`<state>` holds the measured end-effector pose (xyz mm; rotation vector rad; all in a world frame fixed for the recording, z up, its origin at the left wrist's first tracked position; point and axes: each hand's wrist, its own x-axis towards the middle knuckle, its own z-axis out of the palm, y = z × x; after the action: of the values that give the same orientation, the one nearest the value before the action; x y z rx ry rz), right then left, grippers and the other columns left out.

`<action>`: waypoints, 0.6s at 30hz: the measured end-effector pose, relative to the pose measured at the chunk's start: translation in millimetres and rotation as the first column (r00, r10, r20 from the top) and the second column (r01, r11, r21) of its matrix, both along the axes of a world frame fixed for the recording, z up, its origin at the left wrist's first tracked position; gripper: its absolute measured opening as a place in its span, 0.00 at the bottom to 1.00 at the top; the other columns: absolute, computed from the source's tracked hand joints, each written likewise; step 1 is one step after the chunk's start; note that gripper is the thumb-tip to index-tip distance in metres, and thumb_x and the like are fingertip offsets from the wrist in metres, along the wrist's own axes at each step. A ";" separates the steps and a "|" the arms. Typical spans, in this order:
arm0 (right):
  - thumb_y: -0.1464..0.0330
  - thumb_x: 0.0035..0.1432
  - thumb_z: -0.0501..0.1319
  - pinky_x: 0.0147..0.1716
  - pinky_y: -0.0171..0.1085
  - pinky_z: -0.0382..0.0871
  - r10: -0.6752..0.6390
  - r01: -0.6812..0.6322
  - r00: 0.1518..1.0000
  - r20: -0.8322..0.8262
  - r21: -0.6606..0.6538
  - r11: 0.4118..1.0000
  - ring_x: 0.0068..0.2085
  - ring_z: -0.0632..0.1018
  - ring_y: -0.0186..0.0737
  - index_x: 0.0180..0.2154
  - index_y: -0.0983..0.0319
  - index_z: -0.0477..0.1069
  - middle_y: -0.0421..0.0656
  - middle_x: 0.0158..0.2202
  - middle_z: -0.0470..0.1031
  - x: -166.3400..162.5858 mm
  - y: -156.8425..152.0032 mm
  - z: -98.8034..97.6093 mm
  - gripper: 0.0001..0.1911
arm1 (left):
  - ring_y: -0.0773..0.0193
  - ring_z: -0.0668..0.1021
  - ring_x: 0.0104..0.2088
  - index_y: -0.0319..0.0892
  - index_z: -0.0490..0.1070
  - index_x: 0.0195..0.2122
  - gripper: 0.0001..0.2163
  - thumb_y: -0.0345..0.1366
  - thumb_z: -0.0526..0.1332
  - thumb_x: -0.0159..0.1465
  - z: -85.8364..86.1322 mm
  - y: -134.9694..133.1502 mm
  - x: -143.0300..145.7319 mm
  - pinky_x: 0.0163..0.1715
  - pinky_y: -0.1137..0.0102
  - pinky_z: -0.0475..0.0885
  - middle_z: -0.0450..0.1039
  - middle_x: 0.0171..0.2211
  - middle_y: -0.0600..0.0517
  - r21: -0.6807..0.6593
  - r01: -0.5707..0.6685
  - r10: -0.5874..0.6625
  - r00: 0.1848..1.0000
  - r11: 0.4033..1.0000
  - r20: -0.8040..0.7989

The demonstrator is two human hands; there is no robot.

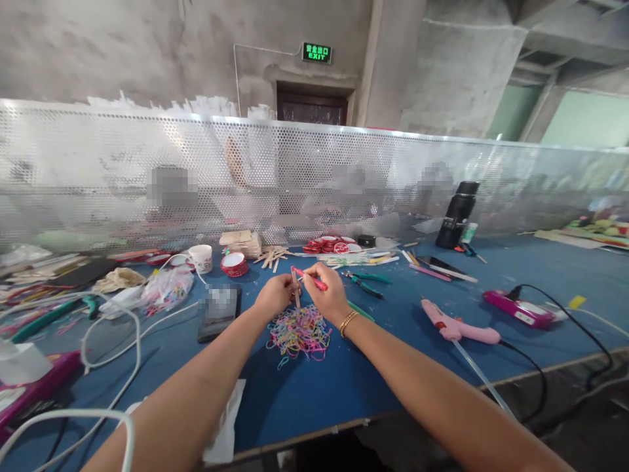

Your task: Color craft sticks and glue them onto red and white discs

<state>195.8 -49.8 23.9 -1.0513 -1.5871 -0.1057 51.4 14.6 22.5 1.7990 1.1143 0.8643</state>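
My left hand [275, 295] is closed around a thin wooden stick [296, 293] held upright over the blue table [319, 387]. My right hand [328, 292], with a gold bracelet at the wrist, pinches a red-pink stick [310, 280] that crosses the top of the wooden one. Just below both hands lies a heap of coloured rubber bands [299, 333].
A pink glue gun [457, 326] lies to the right, green-handled pliers [366, 280] behind my hands, a dark phone [219, 313] to the left. Red tape rolls [330, 245], loose sticks, a paper cup [201, 257], white cables and a black flask [458, 214] stand before a perforated screen.
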 end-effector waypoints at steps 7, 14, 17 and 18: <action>0.67 0.61 0.56 0.36 0.36 0.65 0.000 0.000 0.999 -0.034 0.011 1.000 0.32 0.74 0.38 0.32 0.59 0.69 0.40 0.29 0.74 3.0 -1.5 3.7 0.06 | 0.71 0.75 0.23 0.40 0.72 0.31 0.04 0.33 0.59 0.62 -0.5 1.9 -0.4 0.20 0.80 0.65 0.76 0.28 0.52 -0.040 0.010 -0.009 1.000 0.999 0.015; 0.66 0.62 0.56 0.35 0.36 0.64 0.009 -0.009 1.000 -0.008 0.018 1.000 0.31 0.74 0.37 0.31 0.59 0.69 0.40 0.29 0.74 2.7 -0.1 2.6 0.07 | 0.71 0.74 0.22 0.40 0.70 0.30 0.05 0.32 0.58 0.63 0.9 1.7 0.8 0.20 0.78 0.66 0.74 0.26 0.53 -0.037 -0.012 0.012 1.000 0.999 0.006; 0.66 0.62 0.56 0.35 0.35 0.64 -0.003 0.004 0.999 -0.032 0.024 1.000 0.31 0.74 0.38 0.32 0.59 0.69 0.40 0.29 0.74 4.5 0.9 2.8 0.07 | 0.72 0.73 0.21 0.40 0.70 0.29 0.06 0.32 0.58 0.63 2.6 -0.1 1.3 0.19 0.78 0.65 0.74 0.25 0.53 -0.049 -0.009 0.010 1.000 0.999 0.026; 0.66 0.62 0.56 0.35 0.35 0.65 0.003 -0.002 0.999 -0.035 0.026 1.000 0.32 0.74 0.38 0.32 0.59 0.69 0.40 0.29 0.74 4.7 1.0 3.0 0.07 | 0.72 0.73 0.21 0.40 0.70 0.29 0.05 0.32 0.58 0.63 2.9 -0.5 1.3 0.20 0.78 0.65 0.74 0.25 0.53 -0.050 -0.009 0.010 0.999 0.999 0.031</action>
<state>200.5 -48.8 26.9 -1.0255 -1.5513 -0.1053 52.7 14.1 25.4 1.7347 1.1156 0.8600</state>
